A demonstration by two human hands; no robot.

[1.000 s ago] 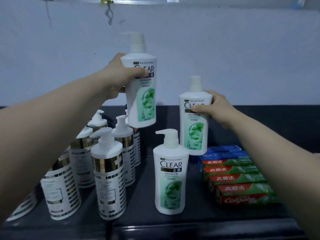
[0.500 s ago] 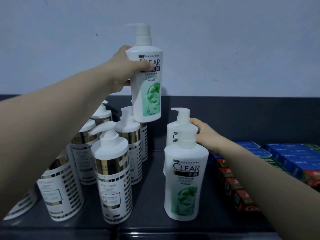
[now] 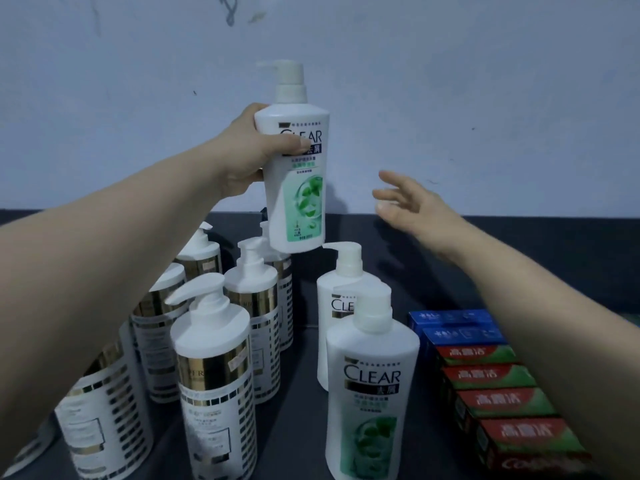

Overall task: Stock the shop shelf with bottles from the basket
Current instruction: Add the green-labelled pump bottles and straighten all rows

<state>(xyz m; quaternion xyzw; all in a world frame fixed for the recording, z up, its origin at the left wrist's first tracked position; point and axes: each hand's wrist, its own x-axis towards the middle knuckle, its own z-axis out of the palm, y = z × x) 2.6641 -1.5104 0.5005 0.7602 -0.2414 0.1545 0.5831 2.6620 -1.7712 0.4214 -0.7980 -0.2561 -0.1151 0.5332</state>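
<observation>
- Left hand [image 3: 252,150] grips a white pump bottle [image 3: 298,181], held up above the shelf [image 3: 292,427] in front of the wall. The label reads "CLEAR" over a green leaf graphic; the small print is unreadable.
- Right hand [image 3: 412,206] is in the air, fingers spread and relaxed, holding nothing.
- Two more "CLEAR" bottles stand upright on the shelf, the front bottle [image 3: 372,393] partly hiding the rear bottle [image 3: 341,306].
- Left side: gold-banded pump bottles [image 3: 214,375], text too blurred to read.
- Right side: red-green toothpaste boxes [image 3: 502,400] marked "高露洁", the nearest showing part of "Colgate". Blue boxes [image 3: 457,323] lie behind them.

CLEAR reads big across the raised shampoo bottle [image 3: 298,174], and CLEAR again on the front standing bottle [image 3: 372,393]. The rear bottle [image 3: 337,306] shows only CLEA. The red-and-green toothpaste boxes [image 3: 498,400] carry 高露洁.
</observation>
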